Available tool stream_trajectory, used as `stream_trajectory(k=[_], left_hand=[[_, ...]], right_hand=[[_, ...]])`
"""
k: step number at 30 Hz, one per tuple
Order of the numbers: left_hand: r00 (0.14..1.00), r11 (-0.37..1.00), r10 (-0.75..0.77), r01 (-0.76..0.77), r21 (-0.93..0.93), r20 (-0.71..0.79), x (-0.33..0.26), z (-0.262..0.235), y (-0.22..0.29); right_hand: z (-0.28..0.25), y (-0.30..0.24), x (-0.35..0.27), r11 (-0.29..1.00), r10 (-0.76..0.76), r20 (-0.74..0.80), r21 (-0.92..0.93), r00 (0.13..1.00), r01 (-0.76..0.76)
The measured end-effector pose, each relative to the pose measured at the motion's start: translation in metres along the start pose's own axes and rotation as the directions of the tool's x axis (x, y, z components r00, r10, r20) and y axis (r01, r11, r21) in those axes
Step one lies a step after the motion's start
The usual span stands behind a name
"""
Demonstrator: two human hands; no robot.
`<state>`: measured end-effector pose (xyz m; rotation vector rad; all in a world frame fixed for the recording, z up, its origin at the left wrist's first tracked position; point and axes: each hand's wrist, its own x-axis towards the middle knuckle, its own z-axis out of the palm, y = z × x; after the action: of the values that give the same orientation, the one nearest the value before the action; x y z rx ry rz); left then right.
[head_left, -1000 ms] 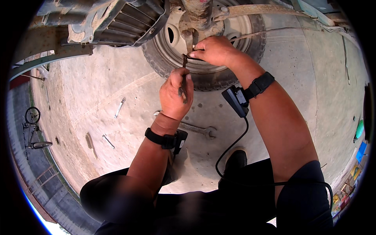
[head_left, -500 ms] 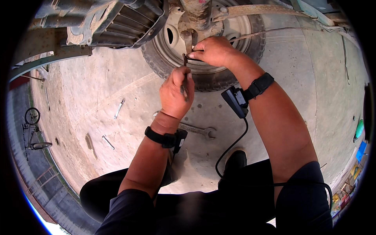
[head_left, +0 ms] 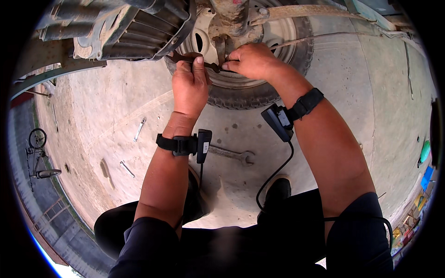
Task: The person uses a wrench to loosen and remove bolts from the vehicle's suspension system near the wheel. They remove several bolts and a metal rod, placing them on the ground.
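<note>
Across the upper left of the frame we see a ribbed housing (head_left: 143,30) overhanging the left side of the wheel (head_left: 245,102), crowding the space there. A rusty column (head_left: 232,18) comes down at top centre in front of the wheel, and a thin rod (head_left: 324,34) crosses toward the upper right. On the concrete floor (head_left: 333,69) a large wrench (head_left: 232,153) lies at centre, partly behind the left forearm, with two small spanners (head_left: 139,129) left of centre. A bicycle (head_left: 39,155) stands at the far left. A black cable (head_left: 271,178) loops down from the right wrist device (head_left: 278,121).

At upper centre, our left hand (head_left: 191,90) grips a dark wrench (head_left: 185,57) between thumb and fingers; its inner end reaches the right fingertips, over the wheel. Our right hand (head_left: 252,62) has its fingers drawn together there; we cannot tell what they pinch.

Half a second ago the dark wrench pointed toward the lower edge; now it lies nearly crosswise, its outer end beside the housing. The left hand has shifted up and leftward, while the right hand stays almost in place.
</note>
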<state>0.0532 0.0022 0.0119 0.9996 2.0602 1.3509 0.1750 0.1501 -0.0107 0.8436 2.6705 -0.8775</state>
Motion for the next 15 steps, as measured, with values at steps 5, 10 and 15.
stream_trajectory(k=[5, 10, 15], left_hand=[[0.998, 0.994, -0.033, 0.027, -0.103, -0.051, -0.005, 0.004, -0.008], [0.993, 0.988, -0.111, 0.107, -0.114, -0.033, 0.013, 0.005, -0.014], [0.794, 0.754, -0.563, 0.607, -0.251, 0.229, 0.064, -0.006, -0.017]], right_hand=[[0.004, 0.003, 0.002, 1.0, -0.015, -0.028, 0.015, 1.0, 0.016], [0.001, 0.003, -0.002, 1.0, 0.006, -0.007, 0.018, 1.0, -0.006], [0.005, 0.002, 0.001, 1.0, 0.007, 0.005, 0.029, 1.0, -0.007]])
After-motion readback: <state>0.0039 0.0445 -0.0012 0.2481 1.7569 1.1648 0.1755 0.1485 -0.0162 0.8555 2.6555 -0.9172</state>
